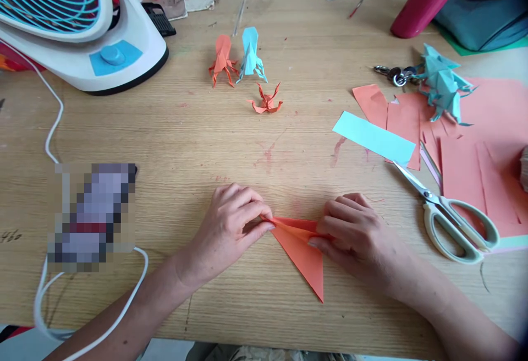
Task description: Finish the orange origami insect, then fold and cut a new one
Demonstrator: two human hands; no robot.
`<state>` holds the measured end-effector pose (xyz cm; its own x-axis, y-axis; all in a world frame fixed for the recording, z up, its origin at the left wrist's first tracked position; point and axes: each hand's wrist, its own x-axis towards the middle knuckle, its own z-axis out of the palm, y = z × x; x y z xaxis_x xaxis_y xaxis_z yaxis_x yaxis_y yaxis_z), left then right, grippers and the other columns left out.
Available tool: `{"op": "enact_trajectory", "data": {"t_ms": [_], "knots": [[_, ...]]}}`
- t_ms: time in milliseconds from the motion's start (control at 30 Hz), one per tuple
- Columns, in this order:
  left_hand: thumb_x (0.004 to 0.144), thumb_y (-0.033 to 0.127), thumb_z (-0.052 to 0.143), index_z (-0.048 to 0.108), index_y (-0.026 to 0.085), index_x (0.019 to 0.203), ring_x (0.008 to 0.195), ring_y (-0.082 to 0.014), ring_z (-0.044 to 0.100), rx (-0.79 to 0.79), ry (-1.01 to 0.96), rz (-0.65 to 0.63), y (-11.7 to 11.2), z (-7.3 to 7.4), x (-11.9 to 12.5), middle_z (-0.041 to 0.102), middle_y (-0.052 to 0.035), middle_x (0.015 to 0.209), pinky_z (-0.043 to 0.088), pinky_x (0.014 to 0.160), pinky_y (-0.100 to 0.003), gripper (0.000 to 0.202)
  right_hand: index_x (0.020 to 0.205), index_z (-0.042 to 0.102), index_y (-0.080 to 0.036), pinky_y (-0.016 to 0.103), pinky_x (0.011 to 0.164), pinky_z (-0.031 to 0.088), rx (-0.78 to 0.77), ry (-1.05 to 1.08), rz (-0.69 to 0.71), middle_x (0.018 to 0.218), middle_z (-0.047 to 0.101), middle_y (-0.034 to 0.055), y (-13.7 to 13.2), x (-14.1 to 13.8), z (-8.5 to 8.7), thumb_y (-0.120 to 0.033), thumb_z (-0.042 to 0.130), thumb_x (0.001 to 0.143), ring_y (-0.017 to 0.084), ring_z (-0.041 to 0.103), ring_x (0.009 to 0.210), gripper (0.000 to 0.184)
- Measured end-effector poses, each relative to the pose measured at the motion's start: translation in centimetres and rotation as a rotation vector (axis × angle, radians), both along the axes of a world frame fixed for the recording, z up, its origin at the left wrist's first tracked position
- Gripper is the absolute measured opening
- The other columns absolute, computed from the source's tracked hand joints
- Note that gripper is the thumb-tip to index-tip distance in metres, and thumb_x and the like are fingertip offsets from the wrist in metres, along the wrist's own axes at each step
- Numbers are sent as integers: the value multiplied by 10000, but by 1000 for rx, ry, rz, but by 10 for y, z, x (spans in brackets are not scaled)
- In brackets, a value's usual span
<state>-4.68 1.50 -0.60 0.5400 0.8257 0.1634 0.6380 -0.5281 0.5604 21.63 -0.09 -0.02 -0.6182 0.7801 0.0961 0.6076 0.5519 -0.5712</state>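
A folded sheet of orange paper (303,253) is held between my two hands just above the near part of the table. My left hand (235,220) pinches its left corner between thumb and fingertips. On the other side my right hand (355,234) grips the upper right edge, thumb on the near face and fingers curled behind. One pointed flap hangs down toward me, and a fold runs between the hands. Farther off stand an orange origami figure (223,55), a light blue origami figure (250,55) and a small orange folded piece (267,100) with upturned points.
White-handled scissors (454,220) lie open at the right, near a light blue paper strip (373,136) and orange paper pieces (462,168). Teal origami (445,83) sits by some keys. A fan (119,58) stands back left; a blurred phone (97,212) and white cable (142,273) are left.
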Motion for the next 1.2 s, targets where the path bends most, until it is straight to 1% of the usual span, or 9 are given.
{"op": "enact_trajectory", "data": {"t_ms": [167, 300, 367, 567, 733, 900, 1033, 1200], "knots": [[916, 213, 688, 665, 208, 890, 865, -170, 543, -19, -37, 11, -3, -2, -5, 668, 7, 844, 383, 847, -349, 35, 765, 572, -183, 350, 785, 335, 46, -6, 33, 724, 523, 3, 1, -1, 4, -239, 540, 1004, 151, 436, 695, 247], [925, 210, 676, 662, 205, 843, 852, -168, 556, -26, -33, 18, 0, -2, -7, 678, 14, 825, 371, 849, -357, 83, 850, 610, -191, 357, 797, 351, 17, 8, 6, 717, 564, -5, 0, -4, 1, -231, 564, 992, 156, 484, 702, 154], [927, 217, 675, 667, 206, 830, 844, -167, 563, -18, -32, 14, 1, -2, -7, 677, 15, 813, 365, 848, -362, 98, 860, 611, -195, 370, 827, 361, 7, 12, -23, 716, 585, -9, -1, -4, -1, -244, 593, 976, 160, 508, 709, 127], [929, 221, 674, 671, 206, 822, 817, -158, 572, -19, -43, 6, 3, -5, -9, 665, 19, 791, 356, 845, -361, 109, 805, 578, -206, 403, 934, 360, -17, 21, -77, 680, 592, -35, -2, -5, -4, -243, 584, 973, 139, 512, 667, 172], [934, 234, 668, 648, 205, 823, 821, -162, 567, -33, -37, 13, 4, -6, -8, 651, 20, 792, 346, 838, -356, 117, 750, 539, -212, 406, 967, 355, -28, 27, -154, 632, 554, -51, -3, -9, -1, -247, 588, 968, 129, 493, 642, 226], [941, 241, 659, 637, 205, 837, 819, -163, 561, -37, -33, 12, 5, -6, -7, 631, 22, 795, 336, 818, -344, 112, 726, 511, -216, 398, 933, 383, -23, 15, -195, 633, 513, -46, -4, -11, -2, -202, 607, 936, 134, 477, 643, 232], [946, 245, 650, 628, 203, 838, 823, -162, 555, -46, -30, 17, 4, -6, -7, 617, 24, 800, 331, 812, -339, 118, 731, 512, -212, 371, 858, 405, 2, -12, -198, 686, 504, -22, -5, -10, -5, -186, 599, 928, 148, 488, 693, 218], [961, 238, 623, 614, 201, 839, 821, -160, 549, -51, -4, 32, 2, -6, -6, 597, 23, 804, 331, 824, -343, 128, 725, 531, -209, 372, 823, 409, 22, -35, -218, 714, 508, 9, -6, -11, -5, -194, 570, 944, 179, 522, 759, 223]]}}
